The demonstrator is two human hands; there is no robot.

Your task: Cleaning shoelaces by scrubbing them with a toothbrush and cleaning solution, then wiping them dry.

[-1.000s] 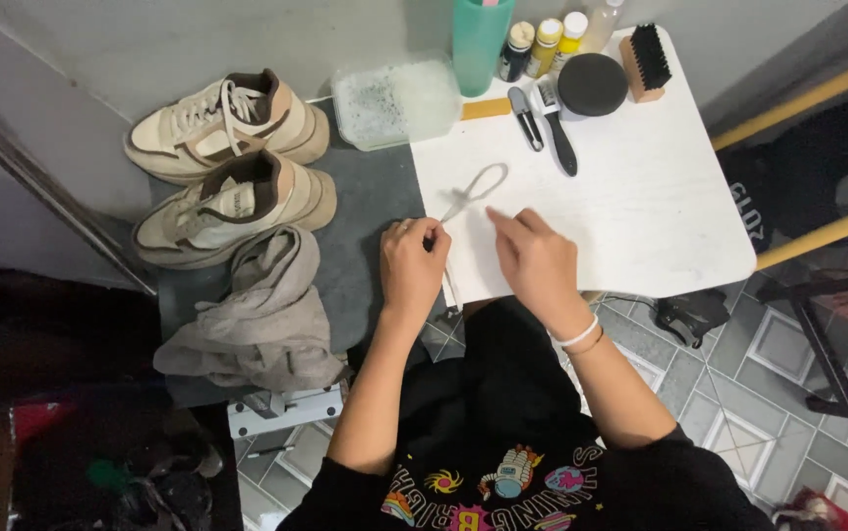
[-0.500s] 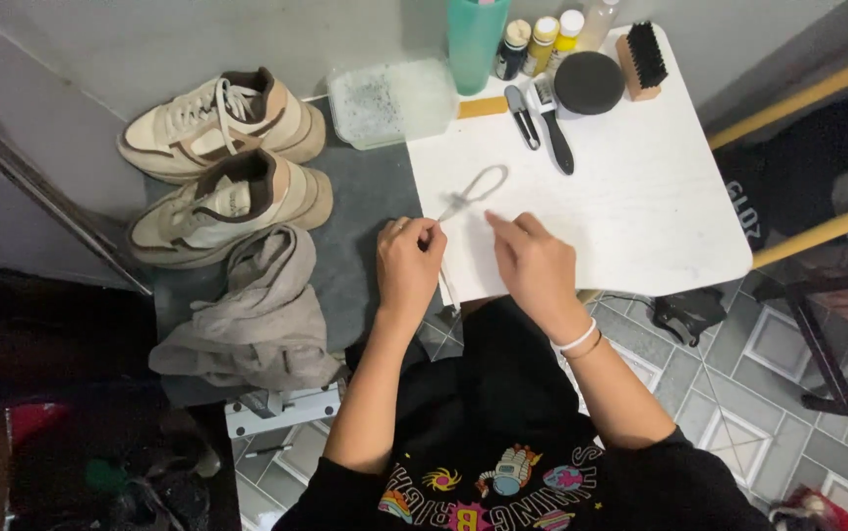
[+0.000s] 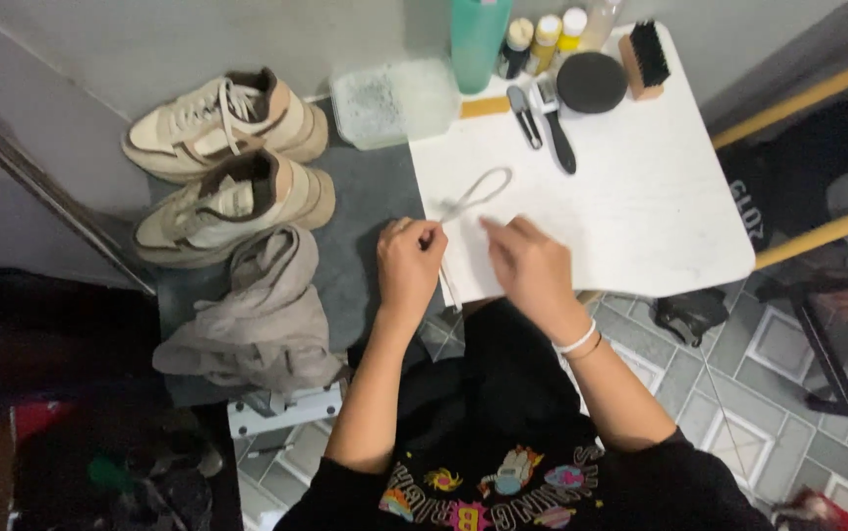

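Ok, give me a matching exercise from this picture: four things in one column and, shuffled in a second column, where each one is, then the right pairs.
Things:
1. shoelace
2. pair of beige sneakers
3. crumpled cloth
4. bristle brush

Places:
A. far corner of the white board
B. on the grey mat, just below the sneakers
C. looped on the white board, held by the left hand, with the right hand beside it
D. side by side at the left, near the wall

Pairs: 1-C, 2-D, 3-B, 4-A
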